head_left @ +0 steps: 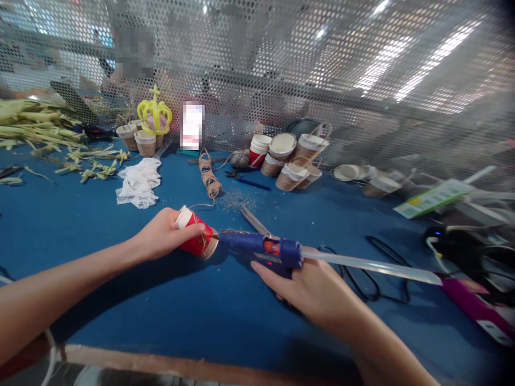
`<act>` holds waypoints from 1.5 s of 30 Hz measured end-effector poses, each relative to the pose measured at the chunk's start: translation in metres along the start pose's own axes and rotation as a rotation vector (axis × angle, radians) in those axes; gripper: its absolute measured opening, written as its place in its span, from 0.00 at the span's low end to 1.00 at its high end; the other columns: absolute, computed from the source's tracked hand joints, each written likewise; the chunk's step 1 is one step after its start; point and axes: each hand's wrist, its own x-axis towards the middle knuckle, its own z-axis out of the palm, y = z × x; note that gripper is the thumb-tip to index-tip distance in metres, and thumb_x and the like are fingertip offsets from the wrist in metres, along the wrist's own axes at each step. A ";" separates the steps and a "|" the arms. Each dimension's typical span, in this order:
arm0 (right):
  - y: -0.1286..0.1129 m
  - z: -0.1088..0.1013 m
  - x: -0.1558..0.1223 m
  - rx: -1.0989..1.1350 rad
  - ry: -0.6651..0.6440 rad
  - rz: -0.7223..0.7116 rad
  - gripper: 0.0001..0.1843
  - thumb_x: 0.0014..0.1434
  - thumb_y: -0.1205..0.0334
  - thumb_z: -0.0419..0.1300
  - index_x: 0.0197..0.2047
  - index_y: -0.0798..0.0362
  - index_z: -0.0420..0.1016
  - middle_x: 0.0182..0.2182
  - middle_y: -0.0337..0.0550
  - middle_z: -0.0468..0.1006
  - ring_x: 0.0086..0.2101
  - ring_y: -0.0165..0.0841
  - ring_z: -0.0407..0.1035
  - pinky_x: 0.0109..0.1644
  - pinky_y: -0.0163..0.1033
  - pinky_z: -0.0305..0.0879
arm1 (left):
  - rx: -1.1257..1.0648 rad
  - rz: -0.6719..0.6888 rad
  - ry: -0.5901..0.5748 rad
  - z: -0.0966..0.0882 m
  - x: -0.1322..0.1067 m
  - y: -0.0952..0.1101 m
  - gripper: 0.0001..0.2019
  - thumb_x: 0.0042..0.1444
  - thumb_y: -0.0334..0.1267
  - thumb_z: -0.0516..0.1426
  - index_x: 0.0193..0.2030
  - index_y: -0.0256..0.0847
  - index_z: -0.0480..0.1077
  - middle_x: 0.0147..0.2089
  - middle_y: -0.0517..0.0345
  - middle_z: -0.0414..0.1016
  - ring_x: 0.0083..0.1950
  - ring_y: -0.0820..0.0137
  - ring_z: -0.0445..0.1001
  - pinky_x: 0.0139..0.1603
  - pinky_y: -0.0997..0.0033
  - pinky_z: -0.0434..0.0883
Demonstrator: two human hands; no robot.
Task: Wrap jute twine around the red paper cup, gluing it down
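Observation:
My left hand [163, 234] is closed around a red paper cup [198, 239] lying on its side, rim to the left, with jute twine partly wound on its base end. My right hand [309, 289] grips a blue hot glue gun [261, 247]. The gun's nozzle touches the cup's twine-wrapped end. A clear glue stick [374, 266] juts out of the gun's back to the right. A strand of twine runs from the cup up to a twine bundle [209, 177]. All of it is over the blue table [120, 305].
Scissors [253, 219] lie just behind the gun. Twine-wrapped cups [289, 155] are stacked at the back centre, more cups and a yellow crown [154, 115] at back left. White cloth [139, 183], green leaf strips [36, 128], black cable [374, 279], perforated screen [322, 64] behind.

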 end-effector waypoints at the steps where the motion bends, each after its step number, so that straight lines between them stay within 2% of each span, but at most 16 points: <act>1: 0.000 0.000 0.000 0.004 0.005 0.019 0.08 0.50 0.61 0.54 0.22 0.49 0.68 0.13 0.35 0.67 0.18 0.30 0.65 0.18 0.32 0.58 | 0.015 0.006 0.005 0.000 0.000 0.000 0.15 0.49 0.45 0.55 0.33 0.34 0.75 0.31 0.53 0.79 0.30 0.69 0.73 0.29 0.75 0.67; 4: 0.001 0.000 -0.002 0.018 -0.002 0.037 0.08 0.50 0.60 0.54 0.22 0.49 0.69 0.12 0.34 0.66 0.17 0.30 0.65 0.17 0.32 0.56 | 0.012 0.011 -0.005 0.001 -0.001 0.001 0.15 0.49 0.44 0.55 0.32 0.34 0.76 0.30 0.55 0.79 0.29 0.69 0.73 0.28 0.76 0.66; 9: 0.001 0.000 -0.003 0.023 -0.053 0.061 0.09 0.50 0.59 0.54 0.20 0.50 0.67 0.11 0.34 0.65 0.18 0.30 0.64 0.19 0.32 0.57 | -0.071 -0.010 -0.037 0.001 -0.002 0.004 0.12 0.50 0.40 0.55 0.34 0.35 0.76 0.34 0.54 0.79 0.33 0.68 0.74 0.32 0.76 0.68; 15: 0.003 -0.001 0.001 0.050 -0.051 0.156 0.08 0.49 0.60 0.55 0.22 0.52 0.66 0.13 0.34 0.67 0.15 0.26 0.61 0.17 0.31 0.57 | 0.002 0.034 -0.036 -0.001 -0.002 -0.002 0.15 0.50 0.45 0.54 0.33 0.35 0.76 0.33 0.53 0.79 0.33 0.67 0.74 0.33 0.74 0.69; 19: 0.001 -0.002 0.000 0.173 -0.134 0.187 0.08 0.49 0.61 0.55 0.21 0.51 0.65 0.09 0.31 0.64 0.11 0.25 0.58 0.14 0.30 0.54 | 0.000 0.040 -0.050 -0.001 -0.002 -0.003 0.15 0.51 0.45 0.54 0.34 0.36 0.76 0.34 0.54 0.79 0.33 0.68 0.74 0.33 0.74 0.69; 22: 0.000 -0.003 0.000 0.225 -0.177 0.230 0.13 0.49 0.60 0.55 0.16 0.50 0.61 0.06 0.31 0.62 0.10 0.25 0.57 0.13 0.30 0.54 | -0.026 0.034 -0.055 -0.001 -0.003 -0.001 0.14 0.51 0.44 0.54 0.34 0.37 0.76 0.35 0.53 0.79 0.34 0.68 0.74 0.34 0.74 0.69; 29: 0.002 -0.006 0.007 0.235 -0.205 0.305 0.18 0.51 0.56 0.54 0.13 0.51 0.58 0.06 0.32 0.62 0.09 0.24 0.58 0.13 0.29 0.56 | 0.073 0.043 0.005 0.000 -0.004 -0.004 0.15 0.49 0.45 0.55 0.31 0.34 0.76 0.25 0.56 0.76 0.26 0.71 0.70 0.26 0.76 0.66; 35: 0.003 -0.006 0.009 0.260 -0.205 0.300 0.19 0.51 0.54 0.54 0.13 0.52 0.59 0.09 0.34 0.65 0.12 0.24 0.61 0.17 0.29 0.59 | 0.113 0.040 0.016 0.001 -0.004 -0.003 0.16 0.49 0.45 0.54 0.29 0.33 0.75 0.22 0.58 0.74 0.23 0.73 0.66 0.22 0.77 0.63; 45: -0.001 -0.008 0.008 0.290 -0.260 0.377 0.18 0.50 0.56 0.55 0.14 0.51 0.58 0.06 0.32 0.61 0.09 0.23 0.56 0.11 0.28 0.54 | 0.102 0.066 0.019 0.001 -0.004 -0.002 0.14 0.48 0.44 0.55 0.28 0.34 0.75 0.22 0.58 0.74 0.24 0.71 0.68 0.24 0.76 0.65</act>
